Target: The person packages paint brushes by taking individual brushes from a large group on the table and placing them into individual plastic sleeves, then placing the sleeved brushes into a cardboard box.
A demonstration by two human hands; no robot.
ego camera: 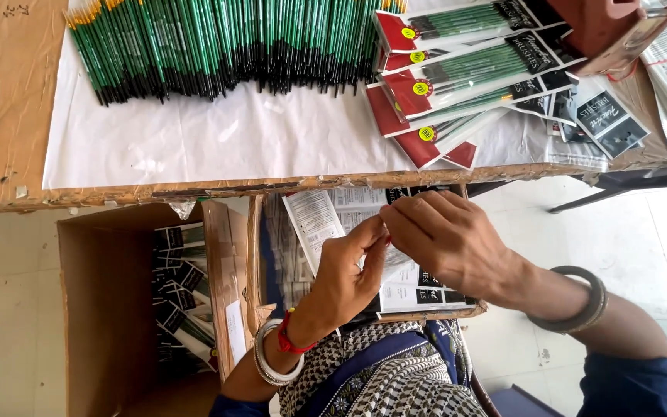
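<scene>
Green-handled paintbrushes (218,46) lay fanned in a row on white paper at the far side of the desk (9,116), tips all one way, easy to pick from. To their right, filled red-and-clear brush packets (457,69) overlapped in a loose heap. Nearer, over the lap, the left hand (345,274) and right hand (445,235) met, fingertips pinched narrowly on the edge of a clear sleeve (395,259), apparently to part it. Beneath sat a carton of printed inserts (314,224); left of it, an open cardboard box (110,309) held more packets.
</scene>
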